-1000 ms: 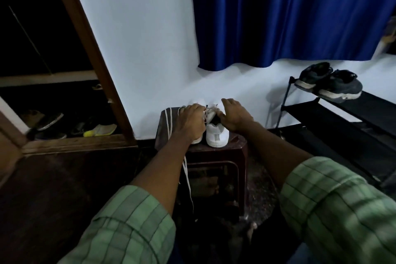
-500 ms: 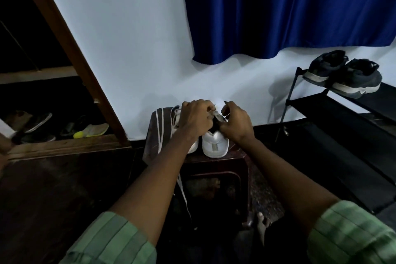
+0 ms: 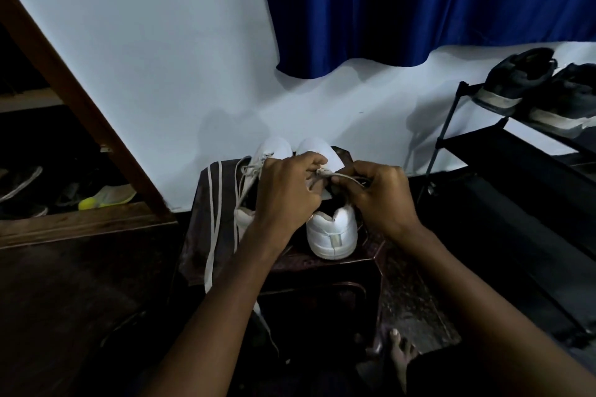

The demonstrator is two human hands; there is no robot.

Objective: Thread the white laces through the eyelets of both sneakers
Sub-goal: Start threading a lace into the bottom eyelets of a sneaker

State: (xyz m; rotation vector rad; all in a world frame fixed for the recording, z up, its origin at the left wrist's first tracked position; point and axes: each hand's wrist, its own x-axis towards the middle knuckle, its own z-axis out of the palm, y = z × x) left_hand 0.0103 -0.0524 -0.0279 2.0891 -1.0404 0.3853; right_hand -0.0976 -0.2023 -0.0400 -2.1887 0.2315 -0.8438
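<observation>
A loose flat white lace (image 3: 213, 229) hangs over the left edge of the dark brown plastic stool (image 3: 325, 264). On the stool stand two white leather sneakers (image 3: 332, 232), heels near. Above the right sneaker, the left hand (image 3: 287, 193) and right hand (image 3: 380, 196), close together, each pinch a threaded white lace (image 3: 338, 176).

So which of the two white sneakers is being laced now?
The right sneaker: both hands pinch its lace above it; the left sneaker sits untouched beside it.
</observation>
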